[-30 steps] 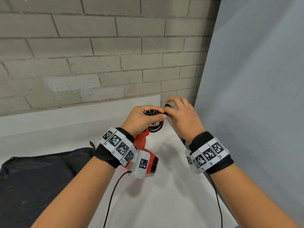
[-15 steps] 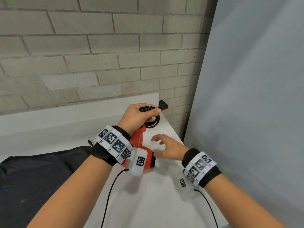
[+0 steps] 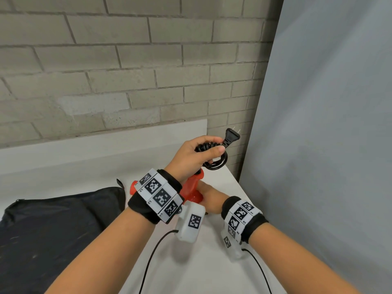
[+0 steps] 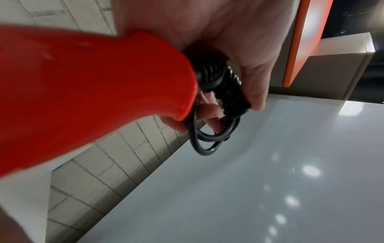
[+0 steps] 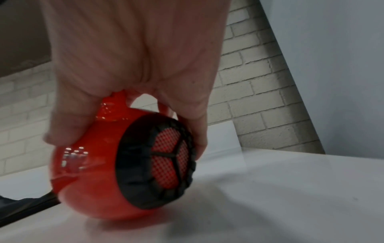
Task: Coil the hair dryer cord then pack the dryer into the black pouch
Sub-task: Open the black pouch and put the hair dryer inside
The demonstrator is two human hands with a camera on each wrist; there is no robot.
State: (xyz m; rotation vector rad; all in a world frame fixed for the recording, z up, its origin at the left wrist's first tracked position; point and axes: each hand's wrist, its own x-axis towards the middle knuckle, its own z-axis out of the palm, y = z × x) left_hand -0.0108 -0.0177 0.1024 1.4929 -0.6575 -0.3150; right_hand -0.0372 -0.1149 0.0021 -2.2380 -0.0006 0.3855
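My left hand grips the coiled black cord bundled at the end of the red hair dryer's handle; the plug sticks out past my fingers. In the left wrist view the cord loops round my fingers beside the red handle. My right hand grips the dryer's round red body from above, thumb and fingers either side of its black mesh rear grille, just above the white table. The black pouch lies flat at the left.
A grey brick wall stands behind the table and a grey panel closes off the right side. The table's right edge runs close to my right hand. Thin black cables from the wrist cameras trail toward me.
My right hand let go of the cord near the plug, dropped down and took hold of the dryer's body. The left hand kept the coiled cord and rose slightly.
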